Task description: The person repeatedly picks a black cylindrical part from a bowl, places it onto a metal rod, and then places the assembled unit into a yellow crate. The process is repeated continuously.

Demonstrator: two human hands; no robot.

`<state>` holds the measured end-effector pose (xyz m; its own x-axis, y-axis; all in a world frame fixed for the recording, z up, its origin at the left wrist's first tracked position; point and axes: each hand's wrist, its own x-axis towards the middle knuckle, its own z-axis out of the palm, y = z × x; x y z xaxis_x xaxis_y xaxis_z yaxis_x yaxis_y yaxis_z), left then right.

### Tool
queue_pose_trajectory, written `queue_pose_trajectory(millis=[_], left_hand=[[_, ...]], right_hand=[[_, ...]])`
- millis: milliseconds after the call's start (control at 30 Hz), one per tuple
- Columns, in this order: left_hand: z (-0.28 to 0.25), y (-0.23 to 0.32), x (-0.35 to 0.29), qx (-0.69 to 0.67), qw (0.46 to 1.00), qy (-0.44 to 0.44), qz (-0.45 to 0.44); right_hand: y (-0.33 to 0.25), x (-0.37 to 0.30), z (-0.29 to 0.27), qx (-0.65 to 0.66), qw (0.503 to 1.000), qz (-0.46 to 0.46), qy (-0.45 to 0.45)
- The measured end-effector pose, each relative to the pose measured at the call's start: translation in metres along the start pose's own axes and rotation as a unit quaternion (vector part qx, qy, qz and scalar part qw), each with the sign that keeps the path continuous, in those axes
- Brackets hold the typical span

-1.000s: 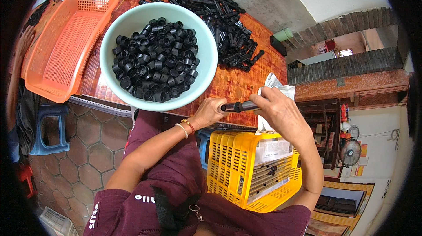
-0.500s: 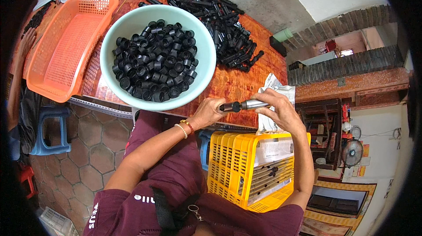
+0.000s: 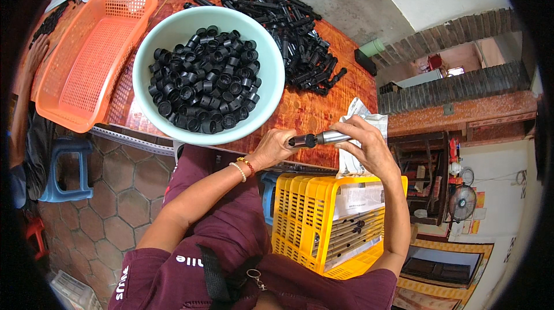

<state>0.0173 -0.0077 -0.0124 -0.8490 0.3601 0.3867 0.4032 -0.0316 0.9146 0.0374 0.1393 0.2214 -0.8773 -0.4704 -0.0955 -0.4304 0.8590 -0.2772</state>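
Two hands point(image 3: 323, 145) over a wooden table point(image 3: 323, 108) (hexagon-tiled floor point(image 3: 115, 194)).

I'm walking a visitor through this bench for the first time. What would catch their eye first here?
Most striking is the pale green bowl heaped with small black caps, in the middle of the reddish table. Beside it on the left lies an orange basket. At the table's near edge, the left hand and right hand hold a dark tube between them.
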Motion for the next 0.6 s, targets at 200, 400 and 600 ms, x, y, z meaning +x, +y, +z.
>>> queue_pose_trajectory(millis=[200,400,600], left_hand=[[-0.001,0.002,-0.001,0.013,1.000,-0.003,0.007],[0.000,0.000,-0.002,0.023,0.999,-0.008,0.023],[-0.001,0.002,-0.002,0.030,0.999,-0.004,0.025]], right_hand=[[-0.009,-0.001,-0.002,-0.045,0.999,-0.012,-0.001],[-0.040,0.003,-0.011,-0.204,0.977,-0.056,-0.031],[-0.059,0.011,-0.011,-0.315,0.942,-0.103,-0.048]])
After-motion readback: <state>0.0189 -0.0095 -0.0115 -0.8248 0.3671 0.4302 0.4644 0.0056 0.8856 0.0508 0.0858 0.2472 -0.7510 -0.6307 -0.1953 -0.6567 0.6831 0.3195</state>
